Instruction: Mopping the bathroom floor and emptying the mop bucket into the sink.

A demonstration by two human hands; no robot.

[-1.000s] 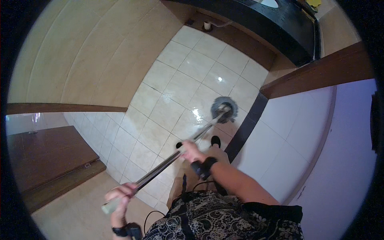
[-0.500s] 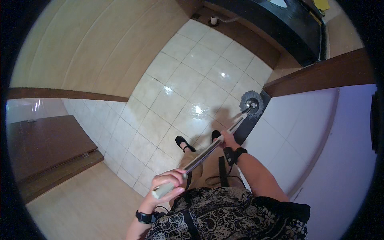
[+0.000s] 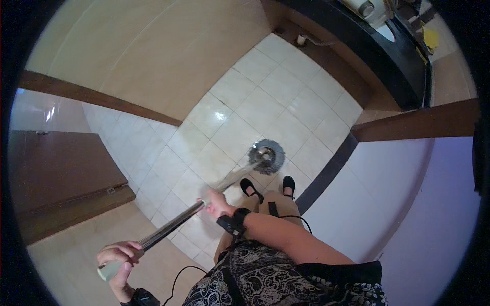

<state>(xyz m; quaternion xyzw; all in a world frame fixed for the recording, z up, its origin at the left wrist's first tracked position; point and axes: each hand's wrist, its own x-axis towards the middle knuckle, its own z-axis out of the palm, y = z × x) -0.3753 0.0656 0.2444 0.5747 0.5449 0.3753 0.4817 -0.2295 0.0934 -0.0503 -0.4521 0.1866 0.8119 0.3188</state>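
I hold a spin mop (image 3: pixel 176 221) by its long metal handle with both hands. My left hand (image 3: pixel 121 255) is closed round the pale grip at the upper end, low on the left. Farther down the shaft, my right hand (image 3: pixel 217 203) is wrapped round the pole near a white collar. The lower shaft looks smeared by motion. At its far end the round grey mop head (image 3: pixel 267 157) lies spread on the pale floor tiles (image 3: pixel 240 133), just ahead of my black shoes (image 3: pixel 251 188).
A dark threshold strip (image 3: pixel 329 172) crosses the floor on the right. Wooden door frames (image 3: pixel 102 97) stand at left and right. A black counter (image 3: pixel 377 56) curves over the far right, with a white pipe (image 3: pixel 301 39) beneath. A brown door (image 3: pixel 66 171) is at left.
The mop head has swept from the dark threshold at right to the tiles ahead of my shoes. Both hands have swung left with the handle, keeping their hold.
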